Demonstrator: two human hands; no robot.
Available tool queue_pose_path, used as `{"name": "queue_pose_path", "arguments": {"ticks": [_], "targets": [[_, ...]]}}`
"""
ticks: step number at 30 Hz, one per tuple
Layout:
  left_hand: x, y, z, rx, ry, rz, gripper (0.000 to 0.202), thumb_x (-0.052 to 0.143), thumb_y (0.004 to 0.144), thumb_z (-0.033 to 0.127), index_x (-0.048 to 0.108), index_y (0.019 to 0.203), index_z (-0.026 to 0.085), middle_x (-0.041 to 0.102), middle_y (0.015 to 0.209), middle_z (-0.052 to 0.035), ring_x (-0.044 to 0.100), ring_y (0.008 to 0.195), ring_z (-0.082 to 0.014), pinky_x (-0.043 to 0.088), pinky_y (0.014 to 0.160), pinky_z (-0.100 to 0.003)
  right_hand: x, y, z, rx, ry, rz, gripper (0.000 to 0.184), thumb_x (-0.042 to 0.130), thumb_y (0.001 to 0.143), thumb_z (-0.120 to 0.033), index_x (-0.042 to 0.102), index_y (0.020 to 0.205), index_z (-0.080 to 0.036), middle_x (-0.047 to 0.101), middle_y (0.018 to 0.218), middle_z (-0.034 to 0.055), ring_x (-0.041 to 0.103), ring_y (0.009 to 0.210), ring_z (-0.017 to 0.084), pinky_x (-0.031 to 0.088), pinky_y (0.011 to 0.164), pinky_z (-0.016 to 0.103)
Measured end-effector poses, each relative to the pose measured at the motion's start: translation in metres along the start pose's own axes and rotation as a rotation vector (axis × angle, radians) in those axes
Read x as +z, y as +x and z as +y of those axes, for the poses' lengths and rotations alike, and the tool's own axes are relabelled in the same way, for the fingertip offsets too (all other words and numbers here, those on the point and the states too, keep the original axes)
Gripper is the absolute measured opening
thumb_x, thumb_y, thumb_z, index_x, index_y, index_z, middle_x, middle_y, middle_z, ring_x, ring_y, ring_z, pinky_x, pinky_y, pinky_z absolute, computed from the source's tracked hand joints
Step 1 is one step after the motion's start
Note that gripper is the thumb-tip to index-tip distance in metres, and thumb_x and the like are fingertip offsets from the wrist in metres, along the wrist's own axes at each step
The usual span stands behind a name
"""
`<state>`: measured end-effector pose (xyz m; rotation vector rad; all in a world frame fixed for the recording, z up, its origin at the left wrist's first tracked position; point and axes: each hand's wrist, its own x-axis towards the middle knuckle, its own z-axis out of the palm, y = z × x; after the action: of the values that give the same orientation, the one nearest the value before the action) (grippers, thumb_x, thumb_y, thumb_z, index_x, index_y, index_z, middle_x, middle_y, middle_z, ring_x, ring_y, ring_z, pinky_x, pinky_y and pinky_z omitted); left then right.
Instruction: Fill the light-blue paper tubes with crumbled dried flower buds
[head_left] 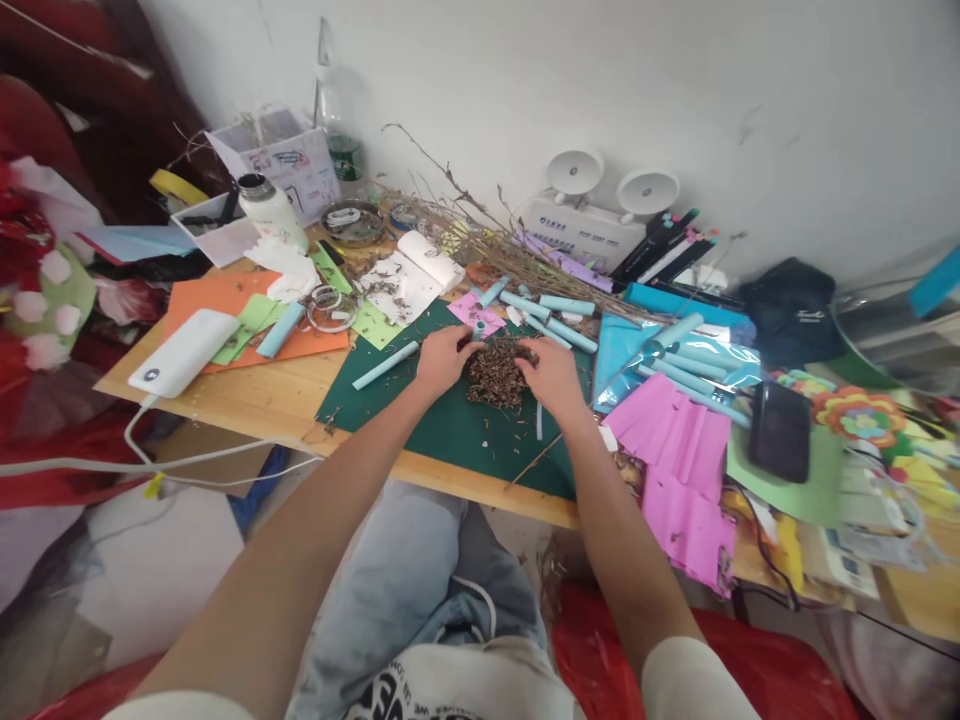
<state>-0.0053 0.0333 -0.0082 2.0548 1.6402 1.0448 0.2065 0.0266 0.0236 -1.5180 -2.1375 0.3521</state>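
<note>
A clump of dried brown plant bits (496,380) lies on a dark green cutting mat (450,425), with loose crumbs scattered around it. At the clump's left edge, my left hand (442,362) has its fingers curled toward the thumb, next to a short light-blue paper tube (478,328). My right hand (556,378) bends its thumb and fingers onto the opposite edge, and dark bits show between them. The fingertips of both hands are partly hidden by the clump. Another blue paper tube (385,366) lies left of my left hand.
Several blue tubes (566,305) and dry twigs (480,235) lie behind the clump. Pink crepe paper (675,470) and a black case (780,430) are at right. On the left sit a white power bank (185,352) with a cable, orange paper (199,295) and a white bottle (271,212).
</note>
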Motion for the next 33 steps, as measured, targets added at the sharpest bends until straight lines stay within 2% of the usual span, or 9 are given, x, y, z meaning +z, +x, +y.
{"name": "queue_pose_path", "arguments": {"ticks": [3, 5, 8, 13, 15, 19, 24, 29, 33], "targets": [[0.0, 0.0, 0.0, -0.01, -0.003, 0.009, 0.025, 0.062, 0.089, 0.04, 0.062, 0.076, 0.018, 0.065, 0.075, -0.003, 0.055, 0.07, -0.0164, 0.038, 0.066, -0.028, 0.001, -0.001, 0.0, -0.004, 0.016, 0.007, 0.022, 0.053, 0.086, -0.02, 0.073, 0.094, -0.018, 0.068, 0.093, 0.0092, 0.062, 0.083, 0.023, 0.047, 0.082, 0.036], [0.0, 0.0, 0.0, -0.013, -0.003, 0.011, 0.026, 0.062, 0.09, 0.04, 0.062, 0.075, 0.019, 0.065, 0.075, -0.003, 0.055, 0.069, -0.0164, 0.037, 0.066, -0.028, -0.001, -0.002, -0.001, -0.007, 0.073, 0.073, 0.021, 0.051, 0.086, -0.019, 0.072, 0.086, -0.019, 0.069, 0.088, 0.0079, 0.062, 0.085, 0.023, 0.047, 0.082, 0.035], [0.0, 0.0, 0.001, -0.011, -0.013, 0.01, 0.024, 0.063, 0.089, 0.039, 0.062, 0.076, 0.019, 0.065, 0.075, -0.0028, 0.055, 0.07, -0.0165, 0.038, 0.066, -0.028, -0.006, -0.002, -0.003, 0.028, 0.159, 0.149, 0.018, 0.051, 0.086, -0.021, 0.069, 0.085, -0.019, 0.07, 0.084, 0.0059, 0.063, 0.081, 0.022, 0.046, 0.079, 0.034], [0.0, 0.001, 0.0, -0.013, -0.004, 0.003, 0.022, 0.064, 0.088, 0.037, 0.063, 0.078, 0.018, 0.065, 0.076, -0.0033, 0.055, 0.071, -0.0169, 0.039, 0.067, -0.028, -0.009, 0.0, -0.003, 0.092, 0.208, 0.056, 0.016, 0.058, 0.086, -0.03, 0.066, 0.077, -0.019, 0.065, 0.068, 0.0016, 0.057, 0.063, 0.018, 0.044, 0.068, 0.03], [0.0, 0.001, 0.0, -0.009, 0.0, 0.0, 0.022, 0.062, 0.089, 0.037, 0.063, 0.079, 0.018, 0.065, 0.076, -0.0036, 0.056, 0.071, -0.0171, 0.039, 0.068, -0.028, -0.005, 0.002, -0.001, 0.047, 0.156, 0.024, 0.016, 0.062, 0.085, -0.032, 0.066, 0.076, -0.019, 0.064, 0.069, 0.0018, 0.057, 0.065, 0.018, 0.043, 0.068, 0.03], [0.0, 0.0, 0.001, -0.005, -0.017, 0.003, 0.021, 0.063, 0.088, 0.036, 0.062, 0.078, 0.018, 0.065, 0.077, -0.0038, 0.056, 0.072, -0.017, 0.039, 0.068, -0.028, 0.005, 0.005, 0.004, -0.033, 0.117, -0.029, 0.017, 0.064, 0.083, -0.029, 0.071, 0.095, -0.019, 0.067, 0.085, 0.005, 0.059, 0.072, 0.018, 0.046, 0.073, 0.032], [0.0, 0.0, 0.002, -0.018, -0.009, 0.001, 0.02, 0.064, 0.088, 0.036, 0.063, 0.078, 0.018, 0.065, 0.076, -0.0032, 0.056, 0.071, -0.017, 0.039, 0.068, -0.028, 0.007, 0.002, 0.001, -0.048, 0.126, 0.048, 0.017, 0.055, 0.087, -0.022, 0.072, 0.085, -0.021, 0.071, 0.088, 0.0059, 0.063, 0.083, 0.021, 0.047, 0.084, 0.034], [0.0, 0.0, 0.002, -0.018, 0.001, 0.0, 0.022, 0.062, 0.089, 0.037, 0.062, 0.078, 0.019, 0.066, 0.077, -0.0033, 0.056, 0.072, -0.0171, 0.04, 0.068, -0.028, 0.002, -0.002, -0.002, -0.031, 0.179, 0.097, 0.016, 0.058, 0.086, -0.031, 0.069, 0.08, -0.021, 0.07, 0.083, 0.0041, 0.062, 0.077, 0.02, 0.048, 0.078, 0.033], [0.001, 0.0, 0.001, -0.017, -0.009, 0.007, 0.023, 0.061, 0.09, 0.037, 0.062, 0.077, 0.019, 0.065, 0.075, -0.0029, 0.056, 0.07, -0.0166, 0.039, 0.066, -0.028, 0.001, -0.007, -0.002, -0.007, 0.24, 0.1, 0.016, 0.056, 0.085, -0.029, 0.07, 0.083, -0.021, 0.071, 0.081, 0.0035, 0.063, 0.072, 0.019, 0.05, 0.075, 0.033]]}}
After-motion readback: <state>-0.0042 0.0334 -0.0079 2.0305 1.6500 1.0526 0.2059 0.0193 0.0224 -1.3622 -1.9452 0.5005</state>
